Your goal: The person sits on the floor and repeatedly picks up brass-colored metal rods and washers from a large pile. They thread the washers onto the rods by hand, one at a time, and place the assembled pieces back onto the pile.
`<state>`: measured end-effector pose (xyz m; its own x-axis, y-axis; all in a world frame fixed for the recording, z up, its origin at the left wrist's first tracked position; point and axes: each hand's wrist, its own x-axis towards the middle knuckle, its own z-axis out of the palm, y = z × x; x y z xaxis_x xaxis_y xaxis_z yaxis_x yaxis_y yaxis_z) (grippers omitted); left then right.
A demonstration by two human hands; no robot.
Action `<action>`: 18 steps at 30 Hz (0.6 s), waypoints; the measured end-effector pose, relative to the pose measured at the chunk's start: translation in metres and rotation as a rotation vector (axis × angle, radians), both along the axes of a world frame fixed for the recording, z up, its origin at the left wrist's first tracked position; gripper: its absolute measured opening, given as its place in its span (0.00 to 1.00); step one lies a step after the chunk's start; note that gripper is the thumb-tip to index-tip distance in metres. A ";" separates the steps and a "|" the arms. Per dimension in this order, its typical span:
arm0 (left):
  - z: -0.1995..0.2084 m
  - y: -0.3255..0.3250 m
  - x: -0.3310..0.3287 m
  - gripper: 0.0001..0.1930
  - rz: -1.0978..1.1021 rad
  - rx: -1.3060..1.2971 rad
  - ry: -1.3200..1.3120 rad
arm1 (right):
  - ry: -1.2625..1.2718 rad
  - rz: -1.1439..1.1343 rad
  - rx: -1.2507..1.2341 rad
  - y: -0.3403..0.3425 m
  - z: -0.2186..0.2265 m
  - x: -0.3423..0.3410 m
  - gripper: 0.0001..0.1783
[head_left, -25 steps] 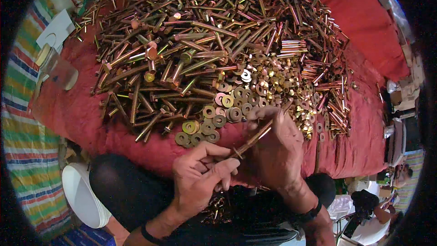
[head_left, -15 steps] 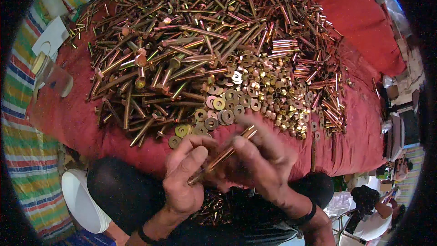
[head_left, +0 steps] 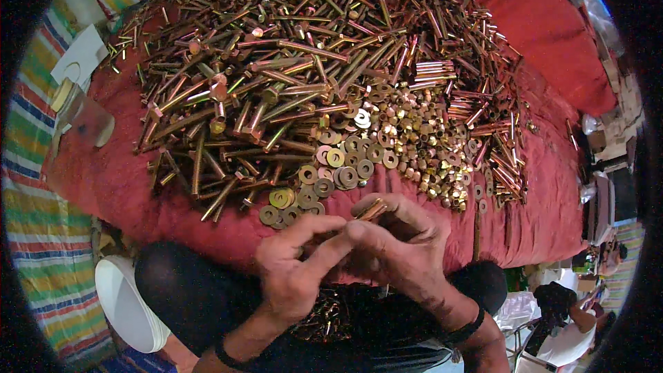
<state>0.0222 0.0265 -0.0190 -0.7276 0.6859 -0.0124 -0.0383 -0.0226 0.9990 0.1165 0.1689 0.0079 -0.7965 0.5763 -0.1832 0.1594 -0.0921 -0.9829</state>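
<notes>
My left hand (head_left: pixel 293 269) and my right hand (head_left: pixel 397 245) meet just above my lap, fingers closed together around a brass-coloured bolt (head_left: pixel 373 208) whose end pokes out above my right fingers. Right in front of them a large heap of long bolts (head_left: pixel 276 90) covers a red cloth (head_left: pixel 103 179). Flat washers (head_left: pixel 324 179) lie at the heap's near edge, and small nuts (head_left: pixel 421 138) lie to the right of them. More bolts (head_left: pixel 324 314) rest in my lap between my dark-clad knees.
A white bowl-shaped container (head_left: pixel 124 304) sits by my left knee. A clear plastic jar (head_left: pixel 83 114) and a white paper (head_left: pixel 83 55) lie at the cloth's left edge on a striped mat (head_left: pixel 41 235). Another person (head_left: pixel 566 318) sits at the lower right.
The bolt was held slanted and mostly visible between both hands. Now the hands have closed together around it, and only its end shows above my right fingers.
</notes>
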 end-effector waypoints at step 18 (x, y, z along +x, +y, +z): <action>-0.010 0.011 -0.007 0.18 0.007 0.015 0.807 | 0.253 0.211 1.099 0.009 -0.009 0.012 0.19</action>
<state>0.0149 0.0372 -0.0293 -0.5125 0.6773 0.5279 0.6952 -0.0336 0.7181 0.1283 0.1777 -0.0012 -0.8388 0.1761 0.5152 -0.1437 0.8411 -0.5215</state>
